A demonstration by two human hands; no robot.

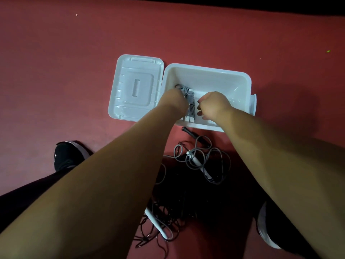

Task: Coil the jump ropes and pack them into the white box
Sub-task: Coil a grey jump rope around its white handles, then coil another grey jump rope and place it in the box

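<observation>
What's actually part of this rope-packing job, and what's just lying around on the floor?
Part of the job:
white box
coiled jump rope inside it, held by the left hand
right hand beside the coil
loose grey rope and black rope, tangled on the floor

Just there:
box lid, lying left of the box
black shoes

The box around both hands is white, and so is the lid left of the left hand. Between it and the right hand, the coiled rope is grey with white handle ends. The floor is dull red. Nearer than the wrists, the loose ropes are grey and black.
</observation>
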